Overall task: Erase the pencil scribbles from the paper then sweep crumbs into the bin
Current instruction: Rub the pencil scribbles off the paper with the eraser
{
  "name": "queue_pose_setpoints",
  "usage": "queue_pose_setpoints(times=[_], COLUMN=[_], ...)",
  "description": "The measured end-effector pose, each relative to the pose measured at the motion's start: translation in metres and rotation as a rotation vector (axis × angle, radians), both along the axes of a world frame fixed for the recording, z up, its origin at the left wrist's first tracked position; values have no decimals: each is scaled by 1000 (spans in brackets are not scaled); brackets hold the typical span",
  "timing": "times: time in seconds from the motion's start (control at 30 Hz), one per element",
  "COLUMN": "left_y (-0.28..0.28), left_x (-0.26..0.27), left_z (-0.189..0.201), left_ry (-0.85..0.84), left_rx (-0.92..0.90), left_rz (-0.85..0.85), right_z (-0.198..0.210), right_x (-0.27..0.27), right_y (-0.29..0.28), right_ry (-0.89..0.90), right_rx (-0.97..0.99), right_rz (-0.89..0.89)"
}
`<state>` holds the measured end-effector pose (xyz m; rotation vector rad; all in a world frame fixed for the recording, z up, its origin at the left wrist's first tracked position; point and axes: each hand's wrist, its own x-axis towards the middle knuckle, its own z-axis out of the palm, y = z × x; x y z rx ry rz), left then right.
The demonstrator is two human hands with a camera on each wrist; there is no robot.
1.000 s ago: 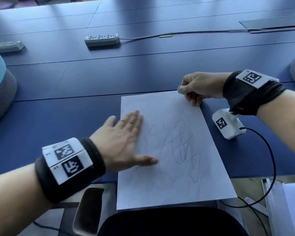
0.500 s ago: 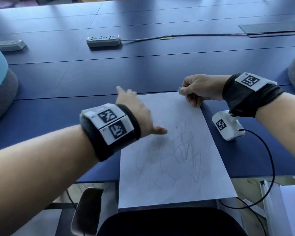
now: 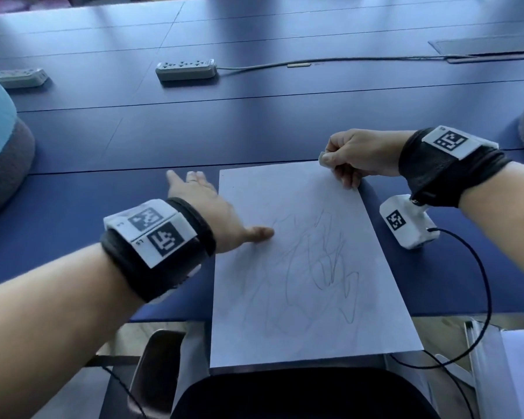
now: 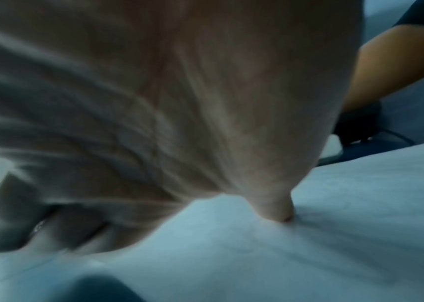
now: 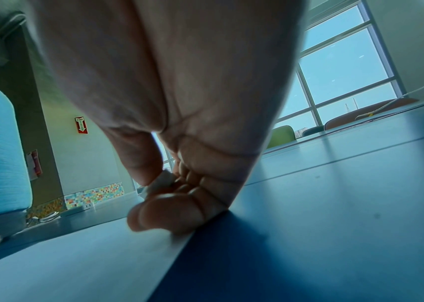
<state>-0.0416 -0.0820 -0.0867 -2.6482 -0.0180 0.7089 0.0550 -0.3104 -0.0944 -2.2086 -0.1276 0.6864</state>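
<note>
a sheet of paper (image 3: 309, 267) is being kept flat on the blue table (image 3: 254, 131), lying between the two hands with its near edge hanging past the table's edge. grey pencil scribbles (image 3: 318, 261) are showing across the sheet's middle, just to the right of the left thumb.

the left hand (image 3: 206, 213) is being held spread, fingers straight and stretched out over the table beside the sheet's left edge, while its thumb tip is being pressed onto the paper (image 4: 334, 235).

the right hand (image 3: 360, 155) is being kept curled at the sheet's far right corner, and a small white eraser (image 3: 325, 160) is being pinched between its thumb and forefinger; in the right wrist view the eraser (image 5: 159, 182) is being seen clamped under the thumb, the curled fingers (image 5: 169, 214) resting at the paper's edge.

a white tagged device (image 3: 409, 222) with a black cable is lying just below the right wrist. two power strips (image 3: 185, 68) are lying well beyond both hands.
</note>
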Motion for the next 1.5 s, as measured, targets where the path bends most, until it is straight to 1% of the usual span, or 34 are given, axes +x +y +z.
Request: queue_pose_setpoints(times=[0.07, 0.1, 0.13, 0.17, 0.2, 0.27, 0.3, 0.33, 0.37, 0.4, 0.47, 0.5, 0.53, 0.6, 0.7, 0.73, 0.77, 0.87, 0.9, 0.93, 1.0, 1.03, 1.07, 1.13, 1.2, 1.3, 1.4, 1.43, 1.5], left_y=[-9, -14, -16, -17, -16, -16, -18, -21, -25, -31, -41, -42, -40, -23, 11, 19, 23, 23, 23, 26, 33, 37, 40, 41, 39, 38, 36, 36, 37], left_x=[-3, -4, -4, -3, -1, 7, 12, 15, 16, 17, 15, 13, 12, 12, 15, 16, 17, 9, 8, 8, 9, 9, 7, 4, 6, 22, 37, 39, 42], left_z=[-5, -7, -10, -12, -11, 0, 5, 7, 6, 3, -6, -10, -12, -12, -7, -6, -6, -9, -10, -11, -8, -6, -5, -3, -3, -5, -7, -8, -12], left_ry=[-22, -4, 25, 47, 52, 26, 0, -44, -76, -72, 15, 53, 72, 63, 35, 24, 15, 46, 64, 65, 28, 15, 20, 88, 124, 88, 61, 53, 40], left_rx=[-145, -221, -268, -263, -198, -7, 32, 7, -77, -185, -333, -351, -338, -242, -73, -54, -71, -216, -233, -220, -133, -99, -98, -175, -255, -307, -323, -329, -345], left_rz=[-148, -234, -283, -280, -233, -132, -123, -134, -166, -225, -342, -359, -342, -227, 17, 53, 43, -154, -182, -161, -78, -83, -128, -233, -268, -263, -319, -334, -342], right_z=[1, 1, 1, 1, 1, 2, 2, 2, 2, 2, 1, 0, 0, -1, 0, 0, 0, -1, -1, -2, -3, -3, -3, -2, 0, 10, 25, 29, 33], right_x=[-1, -1, -2, -3, -3, -3, -3, -2, -2, -2, -2, -2, -2, -1, 0, 0, 0, 1, 2, 2, 3, 4, 4, 7, 12, 21, 19, 15, 2], right_y=[1, 0, 0, 0, 0, 0, 0, 0, 0, 1, 1, 1, 1, 0, -1, -1, -1, 0, 0, 0, -3, -3, -3, -4, -5, -3, 10, 19, 42], right_ry=[0, -1, -4, -7, -8, -11, -10, -9, -8, -7, -6, -9, -12, -10, -3, -1, 0, -1, -5, -7, -8, -7, -4, 9, 11, -49, -190, -238, -360], right_rx=[-1, 1, 2, 2, 4, 6, 4, 0, -4, -5, -2, -2, -3, -2, 1, 0, -1, -3, -2, 1, 7, 5, 0, -14, -49, -168, -349, -371, -344], right_rz=[0, -3, -5, -7, -8, -11, -10, -8, -7, -9, -16, -18, -18, -15, -5, -6, -7, 2, 2, -1, -5, -4, -1, 7, 13, 53, 204, 264, 383])
